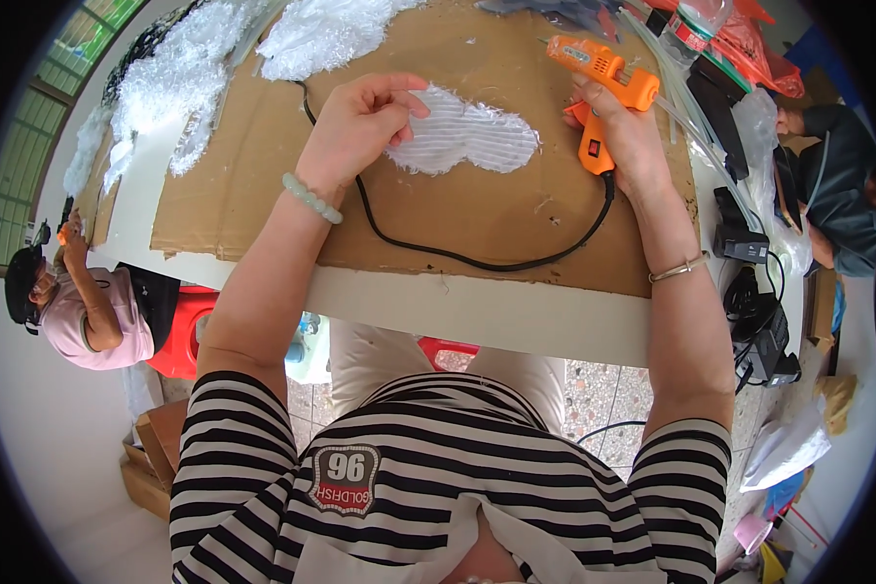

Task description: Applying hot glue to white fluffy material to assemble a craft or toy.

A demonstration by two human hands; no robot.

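Observation:
My right hand (625,136) grips an orange hot glue gun (594,60) by its handle, its nozzle turned to the left. A black cord runs from the bottom of the handle. A clear glue stick (674,113) sticks out of the gun's back end. My left hand (358,128) is over the left end of a white, ridged piece with frayed edges (467,131). Its fingers are curled toward the thumb, and whatever they may hold is too small to make out. The white piece lies flat on a cardboard sheet (263,209).
Shiny white shredded heaps (331,34) lie at the far left. The cord (477,265) loops across the cardboard. Clear sticks, a red plastic bag (749,49) and black power adapters (740,238) crowd the right edge. One person (97,311) sits at left, another (842,195) at right.

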